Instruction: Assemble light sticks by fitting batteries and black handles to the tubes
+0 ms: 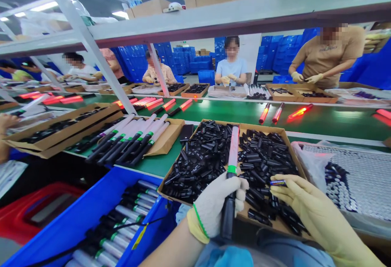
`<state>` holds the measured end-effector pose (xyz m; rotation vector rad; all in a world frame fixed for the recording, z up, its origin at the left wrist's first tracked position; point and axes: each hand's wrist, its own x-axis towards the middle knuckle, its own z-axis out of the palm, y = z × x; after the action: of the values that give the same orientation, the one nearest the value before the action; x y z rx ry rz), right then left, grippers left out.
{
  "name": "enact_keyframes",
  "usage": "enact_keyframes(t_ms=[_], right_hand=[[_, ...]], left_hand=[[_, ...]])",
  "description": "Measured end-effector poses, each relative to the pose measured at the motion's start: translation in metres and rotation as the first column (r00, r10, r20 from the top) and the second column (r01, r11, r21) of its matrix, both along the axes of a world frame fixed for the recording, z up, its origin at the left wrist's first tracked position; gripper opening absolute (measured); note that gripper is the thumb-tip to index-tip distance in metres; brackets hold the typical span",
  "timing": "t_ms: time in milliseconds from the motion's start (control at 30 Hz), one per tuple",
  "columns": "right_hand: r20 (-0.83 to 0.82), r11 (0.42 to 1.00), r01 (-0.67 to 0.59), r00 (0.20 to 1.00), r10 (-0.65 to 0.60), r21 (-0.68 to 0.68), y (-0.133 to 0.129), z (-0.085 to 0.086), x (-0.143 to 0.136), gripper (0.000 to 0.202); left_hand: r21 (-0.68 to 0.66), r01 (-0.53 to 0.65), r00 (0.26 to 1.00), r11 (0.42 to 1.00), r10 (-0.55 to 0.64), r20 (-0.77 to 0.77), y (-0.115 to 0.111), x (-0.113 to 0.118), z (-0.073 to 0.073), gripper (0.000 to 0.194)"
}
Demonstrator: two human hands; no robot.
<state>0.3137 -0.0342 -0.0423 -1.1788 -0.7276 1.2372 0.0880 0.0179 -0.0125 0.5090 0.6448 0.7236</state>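
Note:
My left hand [218, 201], in a white knit glove, is wrapped round the black handle of a light stick [233, 148]. The stick stands nearly upright, with a green ring and a pale translucent tube on top. My right hand [301, 201], in a thin yellowish glove, pinches a small battery [277, 183] between thumb and fingers. Both hands are over the near part of a cardboard tray [285, 130] full of short black plastic parts [203, 157]. The two hands are apart.
Finished-looking sticks [134, 136] lie on the left; more fill a blue bin [100, 189]. Beyond the tray, a green conveyor [238, 110] carries glowing red sticks [301, 112]. A tray of silvery pieces [363, 177] is at right. Several people sit or stand opposite. A shelf beam [195, 26] crosses overhead.

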Motion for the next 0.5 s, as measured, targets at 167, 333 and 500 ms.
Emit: enact_keyframes(t_ms=[167,333,500], right_hand=[[0.477,0.994,0.075,0.873,-0.103,0.077,-0.003,0.0,-0.005,0.039],[0.836,0.859,-0.18,0.393,-0.383,0.479,0.003,0.004,-0.035,0.02],[0.885,0.804,-0.371,0.203,-0.419,0.465,0.005,0.002,-0.041,0.02]], left_hand=[[-0.083,0.102,0.99,0.991,-0.093,0.105,-0.002,0.007,0.003,0.022],[-0.063,0.096,0.993,0.993,-0.091,0.077,-0.011,0.021,0.005,0.021],[-0.035,0.016,1.0,0.999,-0.015,0.026,-0.011,0.019,-0.002,0.023]])
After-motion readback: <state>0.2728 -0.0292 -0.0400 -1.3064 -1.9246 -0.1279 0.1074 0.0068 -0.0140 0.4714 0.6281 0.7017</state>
